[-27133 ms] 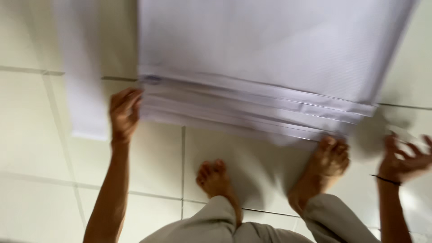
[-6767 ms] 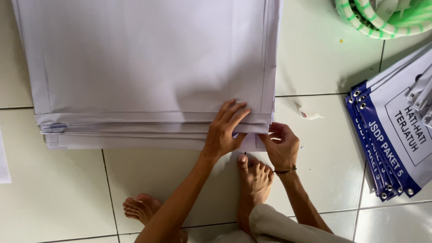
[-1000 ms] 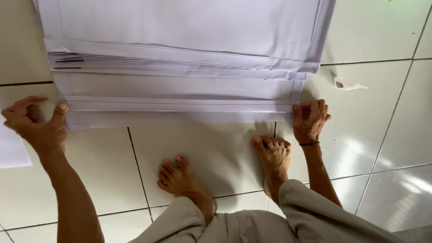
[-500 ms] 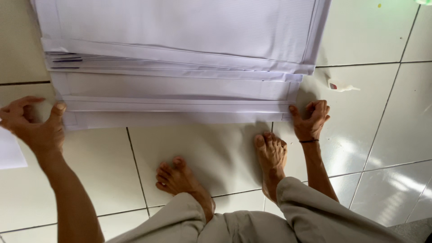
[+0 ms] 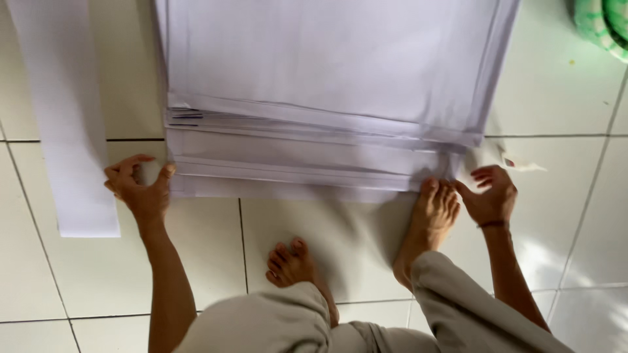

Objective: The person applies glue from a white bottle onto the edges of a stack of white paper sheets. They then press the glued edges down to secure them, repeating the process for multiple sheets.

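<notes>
A thick stack of large white sheets (image 5: 327, 72) lies on the tiled floor, its near edges stepped in layers. My left hand (image 5: 139, 189) is at the stack's near left corner, thumb touching the edge, fingers curled and apart. My right hand (image 5: 489, 194) is at the near right corner, fingers bent beside the lowest sheets. Whether either hand pinches a sheet I cannot tell. My right foot (image 5: 428, 222) rests with its toes on the stack's front edge; my left foot (image 5: 291, 265) is on bare tile.
A long narrow white strip (image 5: 65, 117) lies on the floor left of the stack. A small scrap of paper (image 5: 520, 163) sits by the right corner. A green and white coiled object (image 5: 602, 26) shows at the top right.
The view has shifted, so the stack sits further right. My left hand has come in from the far left to the stack's corner. The right hand stays at the right corner.
</notes>
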